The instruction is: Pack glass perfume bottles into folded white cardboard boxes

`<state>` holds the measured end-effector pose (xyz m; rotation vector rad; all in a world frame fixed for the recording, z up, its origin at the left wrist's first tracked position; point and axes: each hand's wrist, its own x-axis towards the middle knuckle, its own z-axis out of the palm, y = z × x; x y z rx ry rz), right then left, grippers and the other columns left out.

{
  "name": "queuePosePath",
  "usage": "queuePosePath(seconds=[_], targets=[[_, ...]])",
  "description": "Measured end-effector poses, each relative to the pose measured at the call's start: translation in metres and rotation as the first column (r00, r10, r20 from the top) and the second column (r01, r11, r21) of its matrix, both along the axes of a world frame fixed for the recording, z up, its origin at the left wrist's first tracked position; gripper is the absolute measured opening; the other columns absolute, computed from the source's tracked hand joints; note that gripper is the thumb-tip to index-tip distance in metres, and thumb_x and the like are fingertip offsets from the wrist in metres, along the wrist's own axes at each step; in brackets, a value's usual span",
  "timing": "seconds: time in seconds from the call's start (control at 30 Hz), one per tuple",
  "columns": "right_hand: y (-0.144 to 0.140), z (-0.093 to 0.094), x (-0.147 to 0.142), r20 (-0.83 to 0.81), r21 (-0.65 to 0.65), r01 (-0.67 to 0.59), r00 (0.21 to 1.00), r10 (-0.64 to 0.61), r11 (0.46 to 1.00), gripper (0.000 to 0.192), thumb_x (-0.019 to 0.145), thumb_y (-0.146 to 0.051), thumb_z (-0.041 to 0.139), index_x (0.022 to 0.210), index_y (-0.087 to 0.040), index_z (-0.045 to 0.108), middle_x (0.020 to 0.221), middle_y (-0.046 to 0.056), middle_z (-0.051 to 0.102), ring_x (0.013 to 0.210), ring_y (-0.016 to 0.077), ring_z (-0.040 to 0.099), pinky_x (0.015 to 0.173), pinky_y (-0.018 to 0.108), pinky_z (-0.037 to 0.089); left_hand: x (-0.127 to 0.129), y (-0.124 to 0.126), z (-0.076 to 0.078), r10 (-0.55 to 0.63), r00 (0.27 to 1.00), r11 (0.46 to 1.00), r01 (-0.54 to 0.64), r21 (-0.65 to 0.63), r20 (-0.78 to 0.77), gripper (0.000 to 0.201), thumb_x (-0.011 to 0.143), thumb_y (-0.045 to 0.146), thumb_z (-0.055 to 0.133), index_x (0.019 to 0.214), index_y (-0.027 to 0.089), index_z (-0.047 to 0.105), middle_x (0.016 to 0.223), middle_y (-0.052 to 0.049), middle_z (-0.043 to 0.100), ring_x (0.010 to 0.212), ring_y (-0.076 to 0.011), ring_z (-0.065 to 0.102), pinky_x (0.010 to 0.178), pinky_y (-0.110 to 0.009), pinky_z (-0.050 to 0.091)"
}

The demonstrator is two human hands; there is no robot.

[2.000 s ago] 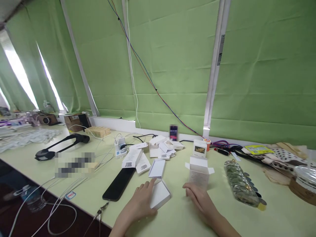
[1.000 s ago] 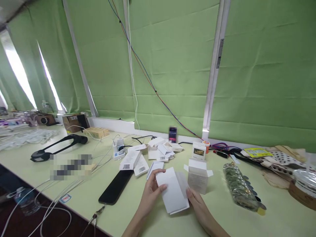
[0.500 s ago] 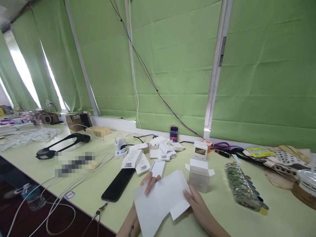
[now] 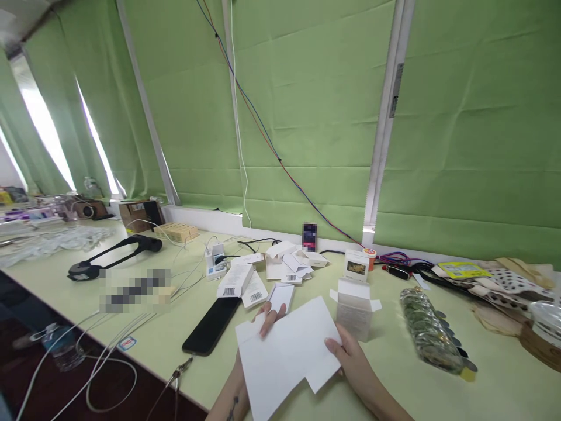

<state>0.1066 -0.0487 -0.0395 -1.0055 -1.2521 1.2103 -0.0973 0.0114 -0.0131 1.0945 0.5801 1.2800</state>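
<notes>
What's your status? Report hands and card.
Both hands, left and right, grip flat white card above table. Open box close behind.

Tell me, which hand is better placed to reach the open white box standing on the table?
Probably the right hand. It grips the right edge of the unfolded white sheet just below the open white box; the left hand holds the far edge.

Daylight enters through the green blinds [image 4: 307,117], giving my view an even, soft green cast. Bright gaps [image 4: 41,120] at far left are blown out to white. Shadows on the desk [image 4: 438,386] are faint and short. Wide-angle distortion bends the window frames [image 4: 385,117] and slants the edges. A pixelated patch [image 4: 134,289] masks part of the desk. Focus is acceptable throughout.
</notes>
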Motion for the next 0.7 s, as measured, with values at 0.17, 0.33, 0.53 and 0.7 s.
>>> queuePosePath(seconds=[0.17,0.33,0.53,0.7], targets=[[-0.003,0.001,-0.002,0.004,0.000,0.051,0.999,-0.051,0.999,0.056,0.081,-0.055,0.054,0.123,-0.020,0.047,0.075,0.001,0.060,0.046,0.0111,0.048,0.038,0.022,0.035,0.002,-0.018,0.020,-0.146,0.981,0.985,0.156,-0.071,0.130,0.043,0.068,0.044,0.073,0.102,0.024,0.057,0.112,-0.008,0.060,0.117,-0.0312,0.053,0.091,-0.040,0.048],[-0.007,0.006,-0.002,0.006,0.098,0.129,0.991,-0.130,0.987,0.071,0.081,-0.049,0.055,0.143,-0.027,0.028,0.119,0.012,0.060,0.059,0.0172,0.060,0.044,0.029,0.048,0.007,-0.019,0.017,-0.260,0.966,0.957,0.259,-0.129,0.012,0.074,0.064,0.027,0.081,0.129,0.030,0.047,0.133,-0.010,0.052,0.113,-0.0287,0.057,0.088,-0.037,0.050],[-0.007,0.003,-0.002,0.054,0.074,0.087,0.994,-0.091,0.993,0.069,0.083,-0.049,0.051,0.144,-0.026,0.028,0.109,0.012,0.064,0.054,0.0168,0.058,0.041,0.029,0.047,0.007,-0.020,0.014,-0.413,0.911,0.897,0.405,-0.175,-0.010,0.049,0.075,0.028,0.072,0.119,0.011,0.059,0.110,-0.018,0.067,0.103,-0.0311,0.064,0.084,-0.039,0.051],[-0.008,0.004,-0.004,0.129,0.055,0.031,0.991,-0.038,0.998,0.069,0.090,-0.051,0.041,0.148,-0.024,0.017,0.095,0.010,0.066,0.045,0.0128,0.050,0.038,0.026,0.041,0.009,-0.022,0.017,-0.413,0.909,0.901,0.399,-0.168,-0.057,0.051,0.069,0.027,0.077,0.115,0.011,0.062,0.106,-0.018,0.069,0.100,-0.0306,0.065,0.082,-0.037,0.052]])
